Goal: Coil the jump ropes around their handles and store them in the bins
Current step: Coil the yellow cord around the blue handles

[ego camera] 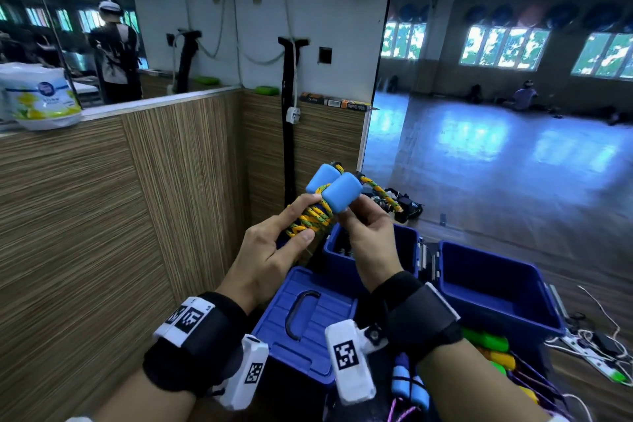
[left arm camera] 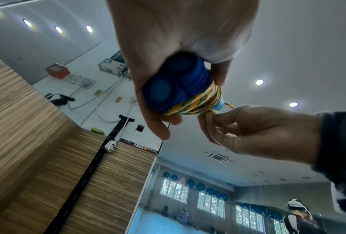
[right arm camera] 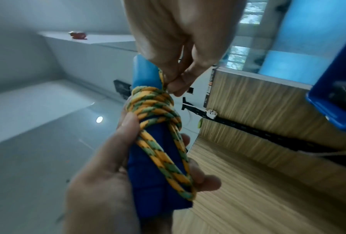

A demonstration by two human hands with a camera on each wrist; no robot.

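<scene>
Two blue handles (ego camera: 334, 190), bound by the yellow-green rope (ego camera: 310, 217), sit in the left hand (ego camera: 270, 250) above the bins (ego camera: 493, 284). Left wrist view: its fingers curl round the bundle. Right wrist view: the right hand (right arm camera: 180, 52) pinches the rope's end; tucking it probably comes next.

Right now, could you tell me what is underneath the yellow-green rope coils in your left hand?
Two blue handles lie side by side under the rope coils; the left hand covers their lower ends.

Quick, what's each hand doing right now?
Left hand: grips the blue handles with the coiled rope.
Right hand: pinches the rope's loose end.
</scene>
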